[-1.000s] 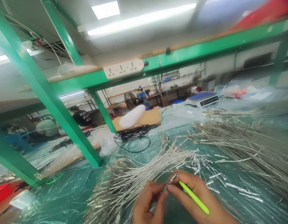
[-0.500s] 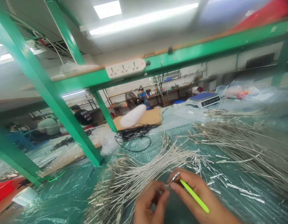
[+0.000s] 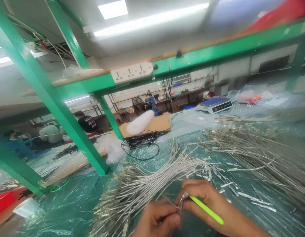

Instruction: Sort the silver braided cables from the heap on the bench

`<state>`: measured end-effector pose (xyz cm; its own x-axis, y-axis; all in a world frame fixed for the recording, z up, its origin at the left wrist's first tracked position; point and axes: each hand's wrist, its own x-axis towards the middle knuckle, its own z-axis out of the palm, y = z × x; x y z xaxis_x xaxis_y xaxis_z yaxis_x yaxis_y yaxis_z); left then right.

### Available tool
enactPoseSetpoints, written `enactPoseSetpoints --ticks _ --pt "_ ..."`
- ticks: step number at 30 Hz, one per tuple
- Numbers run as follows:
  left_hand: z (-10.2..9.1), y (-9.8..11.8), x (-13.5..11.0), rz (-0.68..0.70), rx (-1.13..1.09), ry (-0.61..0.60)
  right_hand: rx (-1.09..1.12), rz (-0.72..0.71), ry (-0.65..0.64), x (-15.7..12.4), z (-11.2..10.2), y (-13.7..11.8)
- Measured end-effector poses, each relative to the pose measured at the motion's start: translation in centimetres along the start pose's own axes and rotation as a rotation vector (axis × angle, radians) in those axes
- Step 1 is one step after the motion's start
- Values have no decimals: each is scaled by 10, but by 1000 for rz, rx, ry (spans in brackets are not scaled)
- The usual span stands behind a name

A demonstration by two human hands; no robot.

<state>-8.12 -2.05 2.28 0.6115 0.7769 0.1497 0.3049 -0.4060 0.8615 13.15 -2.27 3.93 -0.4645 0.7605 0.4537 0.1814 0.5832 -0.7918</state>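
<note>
A short silvery wire [image 3: 182, 199], thin and bent into a small curve, sits low in the middle of the view, just above the tabletop [image 3: 75, 204], pinched between the two hands. The left hand [image 3: 158, 220] has its grip closed on the wire's lower end, and the right hand [image 3: 204, 197] has its grip clamped on the upper end, with a smooth lime-green stick [image 3: 207, 210] slanting out between its fingers. Just beyond lies a tangled pile of dull, grey, stiff wires [image 3: 147, 187], with flat shiny slivers [image 3: 241, 194] scattered to the right on crinkled clear film.
</note>
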Motion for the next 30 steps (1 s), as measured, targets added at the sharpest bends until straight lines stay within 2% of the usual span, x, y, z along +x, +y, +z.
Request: enactPoseSetpoints --ticks 2,7,9,12,14,17,24,30 --pt "3 -5 -2 -33 -53 58 -3 24 22 0 1 5" --pt "17 -12 -1 -145 -13 425 44 197 155 -1 6 19" --pt "20 -12 0 -107 62 545 122 290 155 -3 9 21" --pt "23 -11 2 28 183 658 296 381 140 -5 15 23" --pt "26 -12 2 89 235 685 405 414 170 -5 19 25" --pt "31 -15 3 112 230 702 461 422 181 -4 22 25" --pt "33 -13 4 34 135 689 345 319 91 -1 13 10" --pt "31 -9 5 -73 -104 596 170 304 157 0 15 12"
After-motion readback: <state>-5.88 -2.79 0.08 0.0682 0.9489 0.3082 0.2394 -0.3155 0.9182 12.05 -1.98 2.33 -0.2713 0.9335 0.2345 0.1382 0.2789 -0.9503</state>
